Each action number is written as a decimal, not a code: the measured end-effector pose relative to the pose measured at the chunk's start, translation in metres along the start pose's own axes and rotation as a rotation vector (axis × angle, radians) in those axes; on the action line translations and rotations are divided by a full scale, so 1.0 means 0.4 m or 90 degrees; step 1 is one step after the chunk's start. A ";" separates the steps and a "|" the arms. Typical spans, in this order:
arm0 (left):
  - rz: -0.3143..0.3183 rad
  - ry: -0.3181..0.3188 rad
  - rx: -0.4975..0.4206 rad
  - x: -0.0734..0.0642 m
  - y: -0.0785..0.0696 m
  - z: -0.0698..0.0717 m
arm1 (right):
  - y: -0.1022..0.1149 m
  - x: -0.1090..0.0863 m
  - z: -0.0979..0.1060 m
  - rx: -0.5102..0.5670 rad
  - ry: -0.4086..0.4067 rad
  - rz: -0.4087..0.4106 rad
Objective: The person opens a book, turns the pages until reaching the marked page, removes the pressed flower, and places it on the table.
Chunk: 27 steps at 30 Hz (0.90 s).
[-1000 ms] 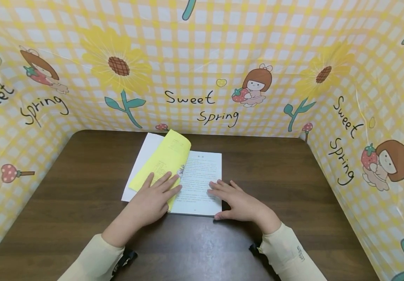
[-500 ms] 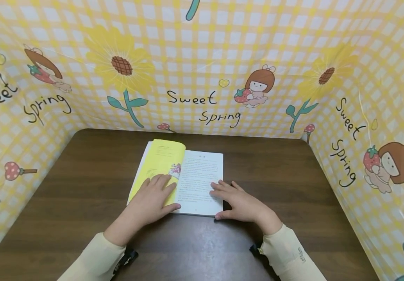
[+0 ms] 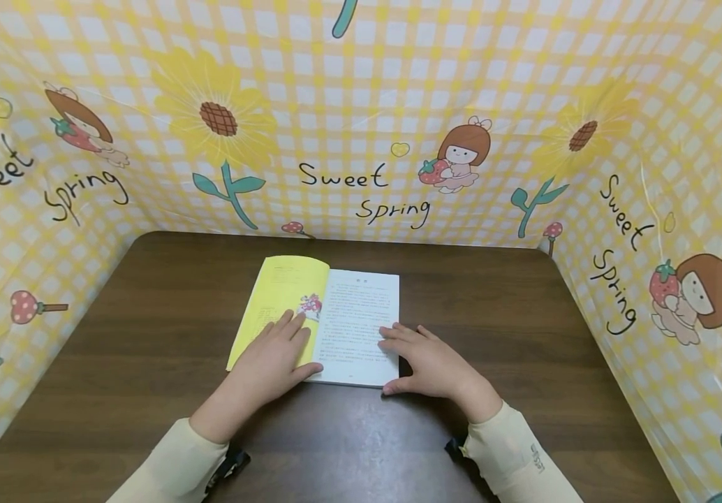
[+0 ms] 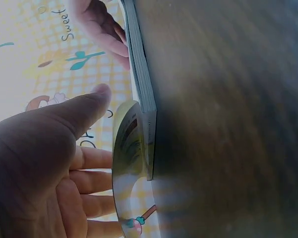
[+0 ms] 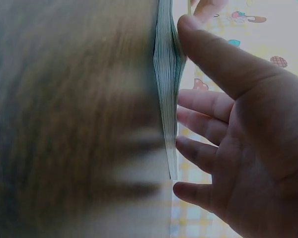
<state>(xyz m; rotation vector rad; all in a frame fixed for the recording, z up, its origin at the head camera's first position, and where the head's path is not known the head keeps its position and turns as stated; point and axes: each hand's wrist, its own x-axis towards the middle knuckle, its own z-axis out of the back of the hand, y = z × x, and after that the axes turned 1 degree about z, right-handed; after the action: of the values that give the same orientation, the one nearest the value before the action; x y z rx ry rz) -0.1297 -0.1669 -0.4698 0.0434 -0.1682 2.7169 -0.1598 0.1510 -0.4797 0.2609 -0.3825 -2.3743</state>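
Observation:
An open book (image 3: 361,321) lies on the table, its right page white with lines of print. Its left leaf (image 3: 292,279) is yellow, with small text and a pink floral picture near the spine. My left hand (image 3: 276,360) rests with straight fingers on the lower part of the yellow leaf, thumb near the spine. In the left wrist view that leaf (image 4: 126,163) bows up a little from the table under the fingers. My right hand (image 3: 426,363) touches the right page's edge, fingertips on the page and thumb at the lower right corner (image 5: 188,25).
A dark brown wooden table (image 3: 512,300) bears the book. Yellow checked cloth (image 3: 348,84) with printed flowers and figures stands as walls at the back, left and right.
The yellow leaf has turned down flat to the left, covering the white sheet beneath it. My left hand has shifted slightly, its thumb now out toward the spine. The right hand stays put.

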 end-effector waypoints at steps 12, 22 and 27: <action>-0.002 0.002 0.011 -0.007 -0.008 -0.005 | 0.007 -0.002 0.007 -0.013 0.004 -0.007; 0.013 0.004 0.018 -0.007 -0.020 -0.010 | -0.003 -0.001 0.007 0.005 0.008 -0.006; 0.023 0.003 0.013 -0.008 -0.024 -0.011 | -0.009 -0.002 0.006 0.020 0.009 0.008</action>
<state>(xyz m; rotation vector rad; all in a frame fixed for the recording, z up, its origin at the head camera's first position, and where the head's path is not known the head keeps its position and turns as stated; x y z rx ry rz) -0.1231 -0.1590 -0.4734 0.0397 -0.1399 2.7550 -0.1620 0.1547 -0.4786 0.2888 -0.4129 -2.3546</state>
